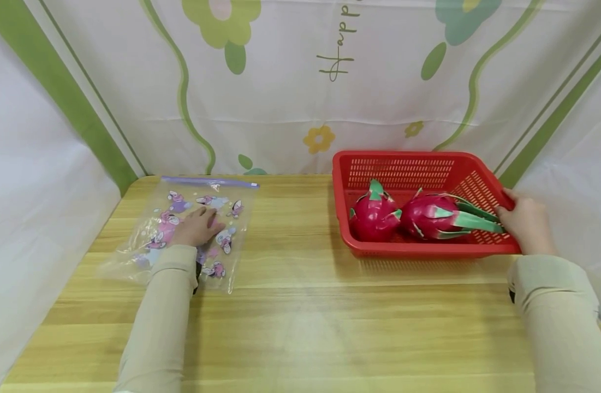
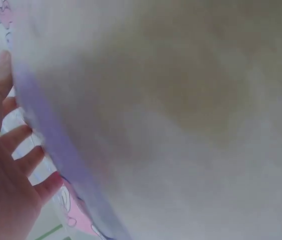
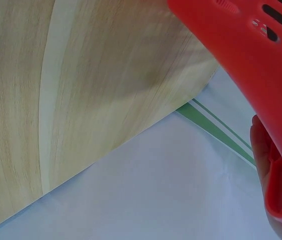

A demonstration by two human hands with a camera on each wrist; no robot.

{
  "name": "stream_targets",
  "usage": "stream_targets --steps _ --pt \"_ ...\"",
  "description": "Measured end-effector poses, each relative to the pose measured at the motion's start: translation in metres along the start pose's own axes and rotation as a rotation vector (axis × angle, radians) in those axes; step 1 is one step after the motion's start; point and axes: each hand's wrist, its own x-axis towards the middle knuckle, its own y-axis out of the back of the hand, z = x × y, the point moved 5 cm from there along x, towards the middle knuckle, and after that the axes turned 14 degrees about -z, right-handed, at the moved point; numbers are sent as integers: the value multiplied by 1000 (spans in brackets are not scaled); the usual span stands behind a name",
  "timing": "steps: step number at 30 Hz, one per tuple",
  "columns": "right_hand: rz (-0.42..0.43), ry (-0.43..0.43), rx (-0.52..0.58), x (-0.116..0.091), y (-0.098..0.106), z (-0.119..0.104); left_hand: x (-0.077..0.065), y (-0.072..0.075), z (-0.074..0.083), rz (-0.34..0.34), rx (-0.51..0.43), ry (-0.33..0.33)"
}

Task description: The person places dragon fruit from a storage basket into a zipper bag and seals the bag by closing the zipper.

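My left hand (image 1: 199, 226) rests on the clear bag (image 1: 168, 218) near the far left corner of the surface (image 1: 300, 327), fingers spread and loosely bent, with the tips against the plastic. The bag has pink and purple cartoon prints, and its purple zip (image 1: 207, 182) runs along the surface's far edge. My right hand (image 1: 528, 224) grips the right-hand rim of the red basket (image 1: 408, 251), the thumb over the rim and the fingers round the outside. The basket sits by the far edge, towards the far right corner; I cannot tell whether its right end is raised. Inside it, one dragon fruit (image 1: 375, 218) is at the left, its green tip pointing to the far edge, and a second dragon fruit (image 1: 428, 215) lies just beside it, long green leaves reaching towards my right thumb. Behind the far edge hangs a white cloth (image 1: 280, 82) with flowers; rolled beige sleeves (image 1: 158, 327) cover my forearms.
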Motion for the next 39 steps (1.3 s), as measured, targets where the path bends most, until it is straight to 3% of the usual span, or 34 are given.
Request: stream_targets --steps 4,8,14,18,21,23,30,39 --pt "3 3 -11 0 1 1 2 -1 0 -18 -4 -46" --pt "-2 -1 -21 0 1 1 4 2 3 42 8 -52" --pt "1 7 -24 0 -1 0 1 7 4 197 -37 90" --pt "4 5 -16 -1 -1 0 -1 8 -2 228 -15 223" --pt "2 6 -16 0 0 -1 -1 7 -6 197 14 303" --pt "1 7 -16 2 0 -1 -2 5 -7 162 19 322" --pt "10 6 -13 1 2 -4 -5 1 -9 77 -61 301" --pt "-1 -6 -25 0 1 -4 -4 -1 -8 51 -45 264"
